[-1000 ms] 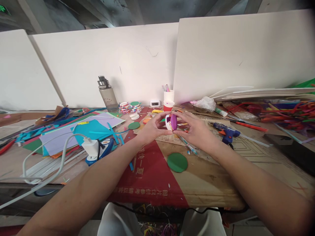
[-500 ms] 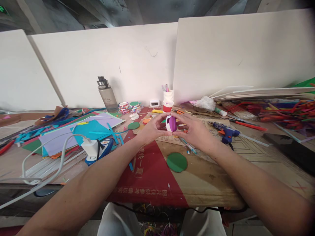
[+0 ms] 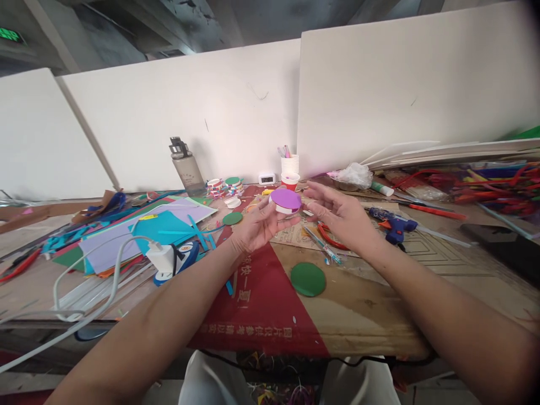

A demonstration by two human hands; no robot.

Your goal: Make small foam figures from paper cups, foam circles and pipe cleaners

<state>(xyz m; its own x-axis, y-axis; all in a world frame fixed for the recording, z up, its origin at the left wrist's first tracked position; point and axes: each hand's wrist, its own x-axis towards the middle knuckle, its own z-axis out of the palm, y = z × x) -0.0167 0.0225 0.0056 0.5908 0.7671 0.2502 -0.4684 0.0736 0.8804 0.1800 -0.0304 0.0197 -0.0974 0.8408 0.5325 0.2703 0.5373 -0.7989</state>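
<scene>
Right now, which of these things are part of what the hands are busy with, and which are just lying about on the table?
In use:
- purple-topped white ring, held in the left hand
- right hand, open beside it, not touching

Lying about:
- green disc
- blue glue gun
- water bottle
- paper cups
- coloured sheets
- white charger
</scene>
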